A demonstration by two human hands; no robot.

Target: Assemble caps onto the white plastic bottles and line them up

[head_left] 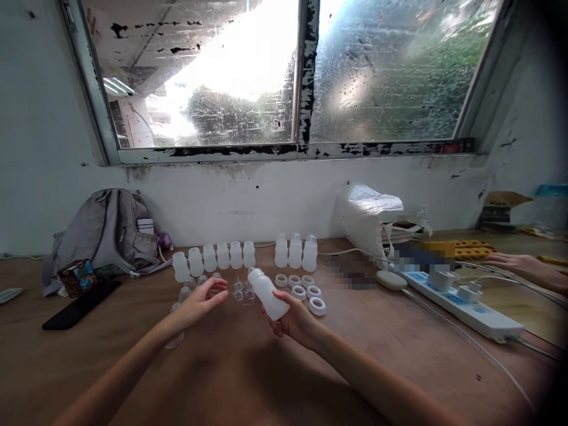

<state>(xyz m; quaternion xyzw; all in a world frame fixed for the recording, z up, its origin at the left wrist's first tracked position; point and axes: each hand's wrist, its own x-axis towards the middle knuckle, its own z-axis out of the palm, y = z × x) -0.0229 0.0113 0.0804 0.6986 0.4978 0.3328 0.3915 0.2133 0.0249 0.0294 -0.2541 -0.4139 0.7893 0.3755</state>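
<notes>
My right hand is closed around a frosted white baby bottle, tilted with its neck up and to the left. To its left, my left hand hangs open with fingers apart, above some clear dome caps that it partly hides. Clear bottle nipples stand between the two hands. Just beyond my right hand lie several white collar rings. At the back stands a row of frosted bottles without tops; to its right are 3 bottles with clear tops.
A grey backpack, a small box and a black phone lie at left. On the right are a white power strip with cables, a white bag and another person's hand. The window wall closes off the back.
</notes>
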